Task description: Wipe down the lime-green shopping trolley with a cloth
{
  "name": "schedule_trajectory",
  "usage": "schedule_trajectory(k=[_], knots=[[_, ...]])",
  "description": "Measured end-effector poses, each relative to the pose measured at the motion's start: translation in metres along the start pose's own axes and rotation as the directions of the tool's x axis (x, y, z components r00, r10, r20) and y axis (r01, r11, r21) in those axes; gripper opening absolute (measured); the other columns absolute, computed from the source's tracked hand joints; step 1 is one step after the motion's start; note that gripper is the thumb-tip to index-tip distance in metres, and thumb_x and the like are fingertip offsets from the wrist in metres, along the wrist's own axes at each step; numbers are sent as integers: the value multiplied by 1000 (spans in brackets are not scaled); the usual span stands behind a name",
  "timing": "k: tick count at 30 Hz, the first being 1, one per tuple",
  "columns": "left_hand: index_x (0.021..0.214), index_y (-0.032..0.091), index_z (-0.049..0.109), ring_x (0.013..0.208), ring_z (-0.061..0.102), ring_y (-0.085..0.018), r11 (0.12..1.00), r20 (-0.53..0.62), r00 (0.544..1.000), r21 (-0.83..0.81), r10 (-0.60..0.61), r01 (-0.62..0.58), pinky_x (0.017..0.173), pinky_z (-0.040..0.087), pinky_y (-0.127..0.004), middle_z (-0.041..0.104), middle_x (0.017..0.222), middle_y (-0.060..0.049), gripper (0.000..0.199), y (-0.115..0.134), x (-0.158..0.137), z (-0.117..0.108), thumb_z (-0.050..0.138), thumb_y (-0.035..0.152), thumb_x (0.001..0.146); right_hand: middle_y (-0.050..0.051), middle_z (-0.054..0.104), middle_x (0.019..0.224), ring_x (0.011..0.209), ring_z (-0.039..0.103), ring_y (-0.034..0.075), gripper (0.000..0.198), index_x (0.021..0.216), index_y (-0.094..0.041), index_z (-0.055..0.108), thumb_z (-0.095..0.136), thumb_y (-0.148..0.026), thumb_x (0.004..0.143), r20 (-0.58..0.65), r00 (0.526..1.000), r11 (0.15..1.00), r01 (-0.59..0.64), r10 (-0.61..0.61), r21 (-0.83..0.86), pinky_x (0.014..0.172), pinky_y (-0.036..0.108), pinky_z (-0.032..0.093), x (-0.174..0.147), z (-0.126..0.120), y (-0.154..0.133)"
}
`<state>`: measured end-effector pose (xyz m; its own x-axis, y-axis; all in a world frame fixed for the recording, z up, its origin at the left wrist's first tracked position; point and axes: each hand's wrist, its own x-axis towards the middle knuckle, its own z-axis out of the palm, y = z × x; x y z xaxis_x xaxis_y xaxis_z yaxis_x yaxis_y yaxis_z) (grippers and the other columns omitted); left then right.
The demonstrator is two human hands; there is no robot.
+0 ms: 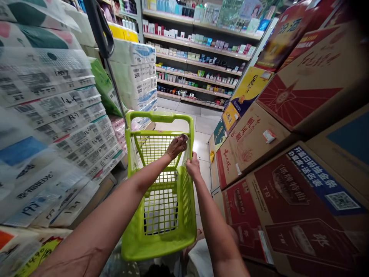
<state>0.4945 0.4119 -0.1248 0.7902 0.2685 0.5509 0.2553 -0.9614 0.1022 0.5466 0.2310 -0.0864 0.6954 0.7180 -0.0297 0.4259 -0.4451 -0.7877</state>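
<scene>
In front of me stands a lime-green plastic shopping basket (pixel 161 246) with gridded walls and floor, and nothing shows inside it. My left hand (pixel 176 147) reaches across it to the upper right corner. Its fingers are closed round a small crumpled greyish cloth (pixel 183 136), pressed near the rim. Just below, my right hand (pixel 193 167) grips the basket's right rim, thumb and fingers wrapped over the edge. A metal pole with a dark looped handle (pixel 106 42) rises from the basket's far left corner.
Stacked packs of paper tissue (pixel 63 100) wall the left side. Cardboard cartons (pixel 253 138), some red, are piled close on the right. Shelves (pixel 196 46) of small boxes and bottles span the back. Pale floor tiles (pixel 201 127) show between the stacks.
</scene>
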Motion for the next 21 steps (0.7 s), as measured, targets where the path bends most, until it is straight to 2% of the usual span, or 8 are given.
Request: schedule_trajectory(k=[2,6,8,12,14,16,19,21], knots=[[144,12,56,125,57,-31,1000,49,999,10,22,-23,111,46,-51,58,142,-22,50,-2,-14,5,40,10,97,10,69,120,102,68,24,54,148,-21,39,40,-18,94,-4,1000,1000,7,-7,5,91,35,53,0,-1,1],[126,14,68,107,62,-26,999,162,985,12,50,-53,100,52,-43,67,127,-17,40,-9,-62,11,47,9,91,12,69,122,102,68,25,54,148,-20,40,40,-19,94,-5,1000,1000,17,-17,11,90,36,53,1,0,3],[128,13,67,106,62,-26,999,147,988,19,40,-44,100,53,-43,66,128,-18,41,-14,-61,5,45,10,93,12,69,121,101,68,25,54,149,-20,40,41,-19,94,-6,1000,1000,17,-17,16,89,36,54,1,0,3],[152,12,49,124,55,-32,999,33,999,44,3,-5,111,44,-51,54,147,-23,54,-26,-11,-17,37,14,99,11,69,121,99,69,24,56,150,-20,39,42,-19,94,-2,1000,1000,8,-8,29,88,35,55,0,0,3],[154,12,47,130,51,-34,998,40,999,58,23,-26,114,40,-54,53,147,-22,56,-29,0,-25,36,13,99,11,69,122,100,69,24,57,151,-20,38,42,-19,94,-6,1000,1000,8,-8,24,88,35,55,-1,-1,4],[149,16,53,125,53,-32,995,107,992,62,70,-77,111,42,-52,58,142,-19,55,-29,-13,-28,36,10,97,11,70,122,99,69,24,58,151,-20,38,42,-18,93,-13,1000,1000,5,-5,21,87,34,55,-1,-1,4],[137,18,62,105,58,-27,991,204,973,45,111,-123,100,48,-46,65,126,-15,52,-27,-50,-26,39,5,92,11,70,120,96,69,23,58,151,-20,39,44,-18,93,-5,1000,999,2,-2,34,84,33,55,-1,0,5],[129,17,66,101,57,-26,991,233,965,30,117,-127,98,48,-43,66,119,-14,47,-30,-59,-27,42,6,90,11,71,118,95,69,23,58,150,-20,41,45,-18,92,4,1000,999,1,-1,43,82,33,55,0,0,5]])
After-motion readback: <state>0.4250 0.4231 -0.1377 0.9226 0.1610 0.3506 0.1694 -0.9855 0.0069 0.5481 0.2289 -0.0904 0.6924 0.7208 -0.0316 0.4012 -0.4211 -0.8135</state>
